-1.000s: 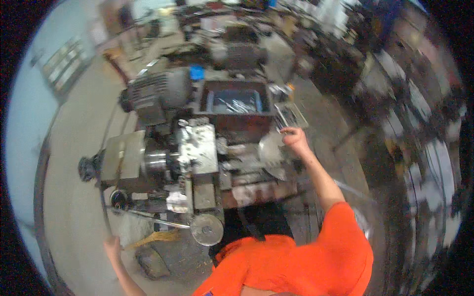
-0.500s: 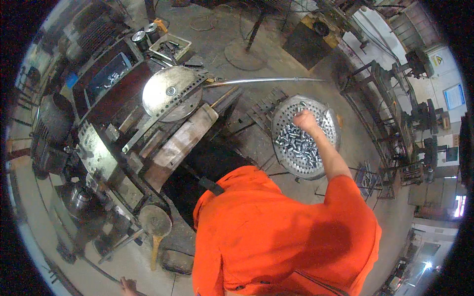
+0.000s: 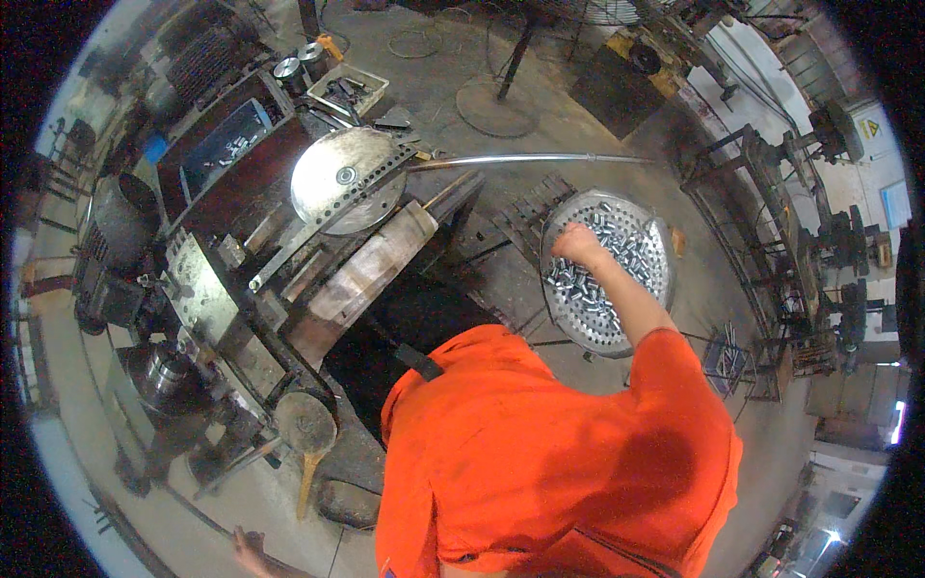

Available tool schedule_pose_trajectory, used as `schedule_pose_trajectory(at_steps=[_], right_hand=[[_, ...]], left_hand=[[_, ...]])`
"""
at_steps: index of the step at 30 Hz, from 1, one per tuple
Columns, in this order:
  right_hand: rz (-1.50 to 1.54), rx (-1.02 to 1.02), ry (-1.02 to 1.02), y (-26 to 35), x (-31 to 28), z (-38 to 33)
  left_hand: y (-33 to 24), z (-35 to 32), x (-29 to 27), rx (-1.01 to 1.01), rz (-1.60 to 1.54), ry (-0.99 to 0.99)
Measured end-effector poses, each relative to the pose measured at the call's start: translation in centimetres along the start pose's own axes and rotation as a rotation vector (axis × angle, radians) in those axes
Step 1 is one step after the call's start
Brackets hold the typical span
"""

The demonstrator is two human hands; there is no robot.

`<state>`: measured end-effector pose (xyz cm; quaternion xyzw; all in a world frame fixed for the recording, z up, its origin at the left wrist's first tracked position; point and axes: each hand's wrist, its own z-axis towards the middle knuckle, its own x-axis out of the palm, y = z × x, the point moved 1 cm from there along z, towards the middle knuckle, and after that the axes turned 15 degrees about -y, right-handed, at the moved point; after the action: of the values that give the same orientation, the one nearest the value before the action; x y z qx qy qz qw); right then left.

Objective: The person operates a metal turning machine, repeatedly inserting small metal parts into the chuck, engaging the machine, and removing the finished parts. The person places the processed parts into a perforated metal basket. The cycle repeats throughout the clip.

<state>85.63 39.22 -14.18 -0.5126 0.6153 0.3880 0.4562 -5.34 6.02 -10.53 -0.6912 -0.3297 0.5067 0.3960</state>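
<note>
My right hand (image 3: 579,247) is over the left part of a round metal tray (image 3: 588,333) full of punched holes. Its fingers are drawn together and point down; whatever they hold, if anything, is hidden beneath them. Short shiny metal tube pieces (image 3: 631,252) lie heaped across the tray, several of them right beside the hand. Far down at the lower left, my left hand (image 3: 249,552) is closed around a long dark rod (image 3: 198,513). That rod runs up and left from the hand.
A machine with a round metal disc (image 3: 332,183) and a drilled bar stands to the left. A pale bin (image 3: 349,93) of metal parts is behind it. A long pipe (image 3: 520,160) stretches beyond the tray. Metal racks (image 3: 761,222) line the right side.
My right hand has shifted left across the tray, from the far edge of the tube pieces toward their left side. My left hand remains on the rod. The whole view has shifted slightly.
</note>
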Motion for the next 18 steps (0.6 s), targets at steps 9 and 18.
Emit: schedule_pose_trajectory(at_steps=[9, 18], right_hand=[[-0.035, -0.021, 0.052, 0.4, -2.0, -0.7], [-0.264, -0.256, 0.013, -1.0, 1.8, -0.2]], left_hand=[[-3.9, -5.8, 1.9, 0.057, 0.009, -0.041], [-4.0, -5.3, 1.6, 0.086, 0.165, -0.039]])
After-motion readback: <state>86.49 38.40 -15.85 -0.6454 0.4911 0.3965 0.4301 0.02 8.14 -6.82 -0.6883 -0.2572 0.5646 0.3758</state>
